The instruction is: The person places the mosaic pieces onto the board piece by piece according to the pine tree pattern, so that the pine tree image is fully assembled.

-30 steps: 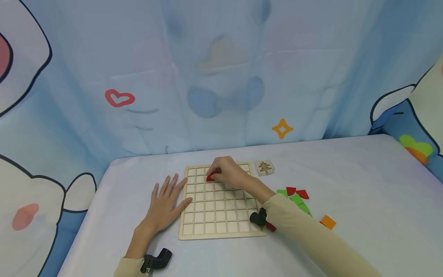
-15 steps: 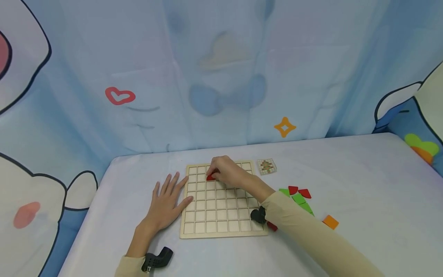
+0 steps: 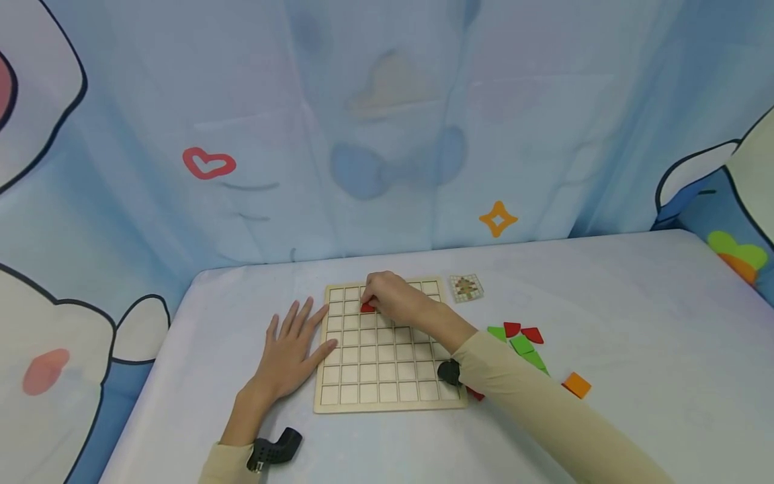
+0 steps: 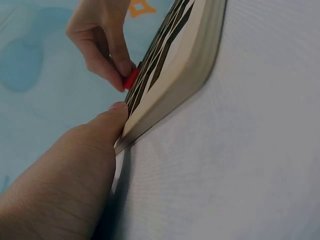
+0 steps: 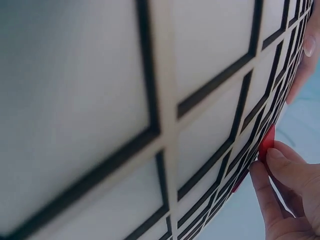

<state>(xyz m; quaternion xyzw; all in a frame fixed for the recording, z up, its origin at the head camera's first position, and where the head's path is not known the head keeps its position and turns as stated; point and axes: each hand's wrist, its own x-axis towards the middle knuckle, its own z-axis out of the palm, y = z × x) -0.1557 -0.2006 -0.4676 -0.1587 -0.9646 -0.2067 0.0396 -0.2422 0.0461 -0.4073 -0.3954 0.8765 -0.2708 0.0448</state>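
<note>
A wooden grid board [image 3: 387,372] lies on the white-covered table. My left hand [image 3: 287,361] rests at its left side with fingers spread, the thumb and index fingertip touching the edge. In the upper left part of the grid, my right hand [image 3: 394,297] pinches a small red tile [image 3: 367,308] between thumb and fingers. The right wrist view shows this red tile [image 5: 267,143] tilted against the grid at the fingertips. A second red piece [image 5: 241,181] shows in the grid just beyond them. My right hand hides part of the board's upper rows.
Right of the board lie several green tiles [image 3: 521,345], red tiles [image 3: 532,335] and an orange tile [image 3: 577,385]. Another red tile [image 3: 476,394] peeks out beneath the right sleeve. A small picture card [image 3: 466,288] lies by the board's upper right corner. A blue curtain [image 3: 387,134] hangs behind.
Both hands stay nearly in place, the right still pinching the red tile over the same part of the grid. The head view has shifted slightly.
</note>
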